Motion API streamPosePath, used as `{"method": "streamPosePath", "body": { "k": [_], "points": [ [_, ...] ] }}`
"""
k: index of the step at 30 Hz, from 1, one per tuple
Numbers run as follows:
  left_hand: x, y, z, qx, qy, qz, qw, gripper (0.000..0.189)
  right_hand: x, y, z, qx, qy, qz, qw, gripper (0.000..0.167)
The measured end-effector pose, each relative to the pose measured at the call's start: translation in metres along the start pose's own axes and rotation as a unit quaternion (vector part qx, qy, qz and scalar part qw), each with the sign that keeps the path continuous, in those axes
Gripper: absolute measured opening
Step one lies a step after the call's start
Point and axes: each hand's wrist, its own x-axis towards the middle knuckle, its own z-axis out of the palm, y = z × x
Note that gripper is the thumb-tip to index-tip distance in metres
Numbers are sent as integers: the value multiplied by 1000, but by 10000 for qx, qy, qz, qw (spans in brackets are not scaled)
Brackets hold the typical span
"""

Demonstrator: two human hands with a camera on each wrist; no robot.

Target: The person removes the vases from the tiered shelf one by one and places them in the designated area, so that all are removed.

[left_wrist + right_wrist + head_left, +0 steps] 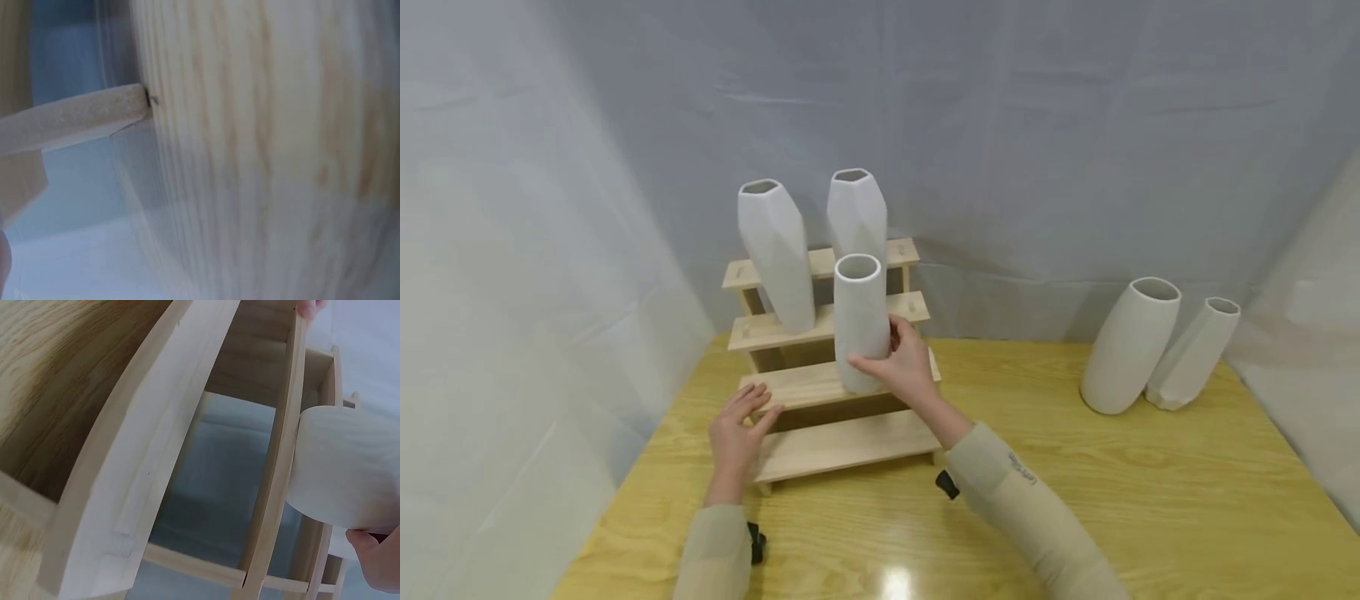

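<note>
My right hand (906, 364) grips a smooth white cylindrical vase (859, 321) low on its body, thumb in front and fingers round the right side. The vase stands upright at the third step down of a wooden tiered stand (842, 446), its base right at that board in the right wrist view. At the stand's left end, my left hand (737, 429) rests its extended fingers on the same board, the thumb along the front edge. Two faceted white vases stand behind: one vase (777, 250) on the left of the second step, another vase (856, 212) partly hidden.
On the table (1037, 500) at the right stand a rounded white vase (1129, 350) and a slimmer faceted vase (1195, 354), side by side. Pale sheeting (1037, 167) hangs behind the table and at both sides. The lowest step is nearest the front.
</note>
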Motion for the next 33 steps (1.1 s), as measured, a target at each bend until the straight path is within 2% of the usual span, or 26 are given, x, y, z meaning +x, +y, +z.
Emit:
{"method": "streamPosePath", "body": {
  "k": [4, 12, 19, 28, 33],
  "points": [
    [0, -2, 0, 5, 99, 112, 9999, 28, -1, -1, -8, 46, 107, -3, 9999, 70],
    [1, -6, 1, 2, 120, 22, 9999, 28, 3, 0, -23, 116, 419, -82, 9990, 70],
    [2, -5, 1, -43, 81, 4, 10000, 28, 1, -5, -39, 10, 623, 70, 9980, 72],
    [1, -6, 0, -41, 30, -101, 9999, 29, -2, -3, -60, -59, 843, 74, 9964, 70],
    [1, -8, 1, -10, 106, 51, 9999, 29, -3, 0, -73, -53, 978, -42, 9952, 67]
  ]
}}
